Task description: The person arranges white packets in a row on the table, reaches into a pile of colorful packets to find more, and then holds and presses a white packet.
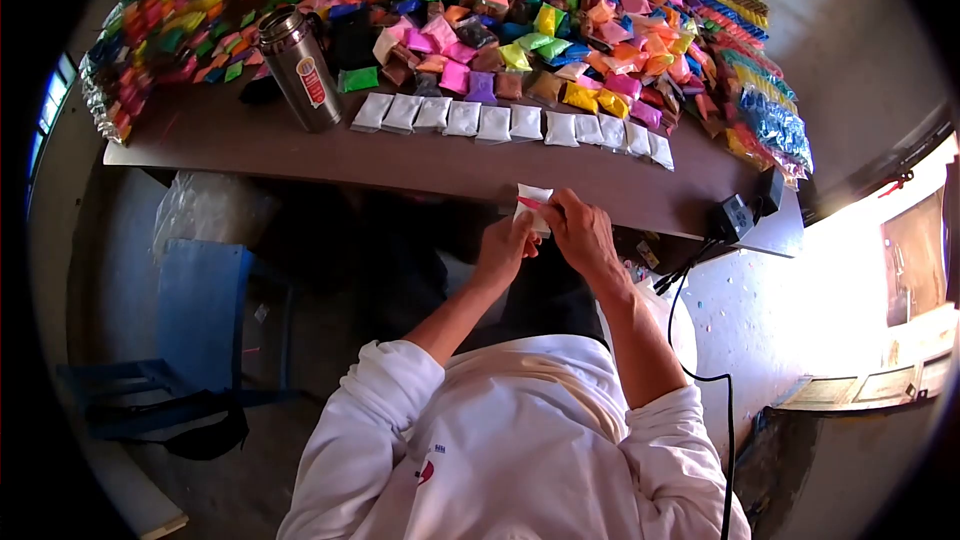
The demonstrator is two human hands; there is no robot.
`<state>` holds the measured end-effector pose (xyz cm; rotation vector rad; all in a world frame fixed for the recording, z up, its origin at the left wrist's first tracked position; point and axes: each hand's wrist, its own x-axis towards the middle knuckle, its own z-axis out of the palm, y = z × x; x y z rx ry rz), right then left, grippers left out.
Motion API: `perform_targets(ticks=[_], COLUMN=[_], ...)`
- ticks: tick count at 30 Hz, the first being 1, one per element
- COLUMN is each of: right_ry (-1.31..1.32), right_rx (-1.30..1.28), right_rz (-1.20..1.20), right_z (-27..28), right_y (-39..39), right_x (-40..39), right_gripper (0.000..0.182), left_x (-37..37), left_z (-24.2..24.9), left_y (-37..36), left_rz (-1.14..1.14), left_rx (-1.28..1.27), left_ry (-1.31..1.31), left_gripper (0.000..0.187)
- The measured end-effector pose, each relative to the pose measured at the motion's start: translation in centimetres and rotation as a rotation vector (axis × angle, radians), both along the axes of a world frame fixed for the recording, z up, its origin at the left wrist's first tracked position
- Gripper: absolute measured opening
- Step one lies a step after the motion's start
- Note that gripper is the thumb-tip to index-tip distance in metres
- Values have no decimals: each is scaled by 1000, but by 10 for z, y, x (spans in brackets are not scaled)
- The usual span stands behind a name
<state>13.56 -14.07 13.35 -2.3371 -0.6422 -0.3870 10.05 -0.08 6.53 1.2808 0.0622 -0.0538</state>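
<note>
Between both hands, just off the table's front edge, is a small white packet (536,193) with a pinkish-red strip across it. My left hand (507,248) is closed on its lower left side. From the right, my right hand (582,228) pinches the packet near the red strip. The fingers hide its lower part, and I cannot make out whether it is sealed. Beyond the hands, several white packets (462,119) lie side by side in a row along the brown table (420,162).
A big heap of colourful packets (540,25) covers the back of the table. A steel flask (300,70) stands at the left. Black adapters (738,217) with a hanging cable (731,440) sit at the right corner. A blue chair (203,305) is at the lower left.
</note>
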Motion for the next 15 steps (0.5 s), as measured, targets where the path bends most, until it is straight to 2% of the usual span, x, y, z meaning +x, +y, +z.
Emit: perform_targets(ticks=[9,12,15], right_ry=[27,22,123], right_rx=[-71,-73,-128], right_rz=[-100,-191,-291], right_z=[-4,-5,6], right_y=[-1,-6,-9], right_x=[20,28,33], right_gripper=[17,16,13], left_x=[7,8,6], left_z=[-5,-6,-7], left_y=[-2,-1,0], left_rz=[-6,-5,-8], left_rx=[82,128,137], left_ry=[-49,-75,-77], left_gripper=[47,47,48])
